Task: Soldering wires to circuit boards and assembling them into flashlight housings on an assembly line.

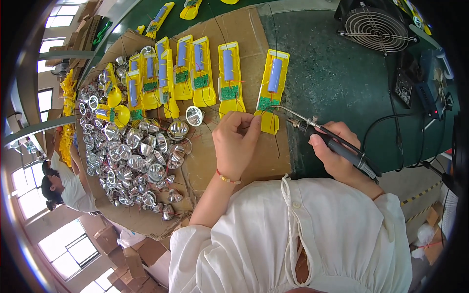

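"Right hand (338, 165)?"
"Closed round one black-handled soldering iron (342, 150), metal tip at green circuit board (265, 103)."
"Left hand (236, 146)?"
"Fingers curled, beside elongated yellow plastic housing (267, 123); whether pinching anything, cannot tell."
"Housing's place?"
"Right edge of flat brown cardboard (264, 156), lavender cylindrical cell (275, 75) inside."

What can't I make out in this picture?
All in the head view:
- What the left hand may be pinching: too small, partly behind the hand itself.
- Solder joints on the circuit board: too small.
- What lies under the heaped reflectors: the upper ones hide it.
- Far yellow casing: cut off by the top edge.
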`<action>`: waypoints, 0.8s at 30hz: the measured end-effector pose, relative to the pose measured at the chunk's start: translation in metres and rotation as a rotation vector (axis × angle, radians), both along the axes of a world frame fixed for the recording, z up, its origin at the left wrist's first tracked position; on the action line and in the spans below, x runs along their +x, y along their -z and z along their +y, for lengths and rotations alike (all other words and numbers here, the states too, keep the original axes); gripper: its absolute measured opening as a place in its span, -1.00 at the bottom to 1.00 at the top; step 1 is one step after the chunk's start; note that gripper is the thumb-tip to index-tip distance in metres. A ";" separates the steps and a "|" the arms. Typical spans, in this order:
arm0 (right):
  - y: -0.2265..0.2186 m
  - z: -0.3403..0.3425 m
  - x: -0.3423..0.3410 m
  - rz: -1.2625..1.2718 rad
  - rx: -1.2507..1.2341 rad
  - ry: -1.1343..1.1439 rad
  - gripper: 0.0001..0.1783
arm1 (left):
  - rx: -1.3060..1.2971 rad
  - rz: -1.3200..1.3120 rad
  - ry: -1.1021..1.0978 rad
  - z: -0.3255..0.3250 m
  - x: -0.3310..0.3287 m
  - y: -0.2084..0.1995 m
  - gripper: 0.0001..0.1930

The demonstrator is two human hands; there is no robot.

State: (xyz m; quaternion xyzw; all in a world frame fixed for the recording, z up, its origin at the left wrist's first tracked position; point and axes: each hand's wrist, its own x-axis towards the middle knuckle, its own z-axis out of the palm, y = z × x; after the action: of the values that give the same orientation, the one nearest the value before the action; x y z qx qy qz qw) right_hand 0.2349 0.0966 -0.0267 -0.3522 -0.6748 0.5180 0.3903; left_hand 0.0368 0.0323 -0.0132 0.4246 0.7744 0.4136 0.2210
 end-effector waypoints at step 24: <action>0.007 -0.004 -0.004 0.125 -0.221 0.084 -0.81 | 0.025 0.112 0.004 0.010 0.006 -0.007 -0.92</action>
State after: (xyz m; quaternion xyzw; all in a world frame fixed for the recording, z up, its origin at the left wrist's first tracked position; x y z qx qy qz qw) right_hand 0.2311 0.0927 -0.0337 -0.3880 -0.5724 0.5935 0.4118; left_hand 0.0426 0.0422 -0.0066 0.4512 0.7797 0.3982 0.1727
